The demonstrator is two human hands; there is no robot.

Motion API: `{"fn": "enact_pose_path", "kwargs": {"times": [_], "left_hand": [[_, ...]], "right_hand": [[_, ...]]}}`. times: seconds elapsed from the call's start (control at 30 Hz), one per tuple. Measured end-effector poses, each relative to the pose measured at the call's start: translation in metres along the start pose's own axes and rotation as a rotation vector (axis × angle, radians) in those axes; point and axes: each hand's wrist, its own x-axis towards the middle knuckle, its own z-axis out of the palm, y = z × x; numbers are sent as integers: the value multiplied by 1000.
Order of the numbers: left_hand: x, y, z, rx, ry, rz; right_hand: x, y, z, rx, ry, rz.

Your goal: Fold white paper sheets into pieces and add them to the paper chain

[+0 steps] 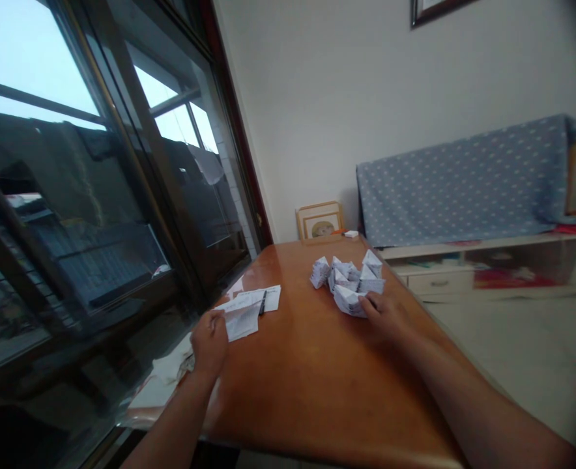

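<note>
L hand (210, 342) curled, thumb + fingers pinching near corner of written sheet (242, 314), which lies over L side of brown table (292, 371). Loose papers (158, 378) by L wrist, at table edge. R hand (384, 314) pinching R end of nearest folded paper piece (348, 302), approx. mid-table, R side. Black pen (262, 303) just beside sheet. More folded pieces (370, 280) clustered right behind held one. Far end: framed pic (320, 221), then wall (298, 98). Blue dotted cloth (464, 179) over low cabinet (439, 283), far R.
</note>
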Motion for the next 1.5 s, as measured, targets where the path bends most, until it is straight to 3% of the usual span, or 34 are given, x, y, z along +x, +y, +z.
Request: {"fn": "enact_pose_path", "kwargs": {"times": [0.13, 0.3, 0.43, 0.6, 0.7, 0.93, 1.03, 1.2, 1.5], "left_hand": [[-28, 25, -15, -249, 62, 136], [-76, 60, -9, -380, -216, 217], [-96, 69, 11, -424, -379, 194], [-96, 65, 29, -442, -408, 225], [-94, 68, 35, -469, -419, 214], [-98, 92, 43, -768, -519, 48], [-98, 102, 45, -741, -488, 77], [-103, 112, 55, -763, -574, 84], [-113, 135, 70, -550, -634, 185]], "right_hand": [[2, -3, -5, 16, -9, 7], [-2, -11, -6, 62, -88, -61], [-12, -26, -6, 107, -191, -137], [-21, -39, -13, 162, -518, -341], [-23, -41, -16, 102, -643, -407], [-23, -38, -18, 62, -694, -427], [-22, -36, -17, 75, -698, -429], [-21, -32, -13, 72, -696, -444], [-17, -31, -15, 81, -669, -365]]}}
